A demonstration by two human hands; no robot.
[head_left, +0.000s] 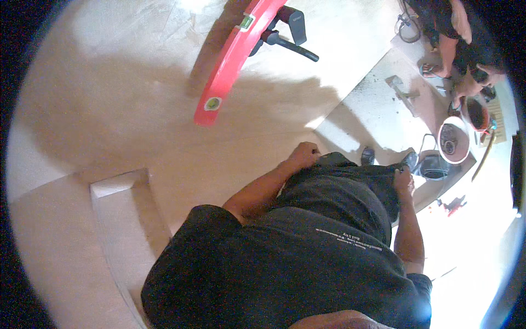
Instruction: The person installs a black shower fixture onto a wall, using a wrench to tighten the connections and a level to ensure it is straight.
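My left hand (306,156) is closed at the side of my dark trousers (339,189), its fingers curled at the cloth. On the other side my right hand (404,182) is also closed, pinching the trouser cloth at my thigh. Ahead of me, a red spirit level (233,60) with green vials leans at a slant on a black tap fitting (285,41) that juts from the beige wall (164,104). Neither hand touches the level.
A recessed niche (129,211) opens in the wall at left. To the right stand a white bucket (453,140), a dark bucket (434,167) and a reddish bucket (475,114). A trowel-like tool (402,93) lies on the floor. Another person (466,49) crouches at far right.
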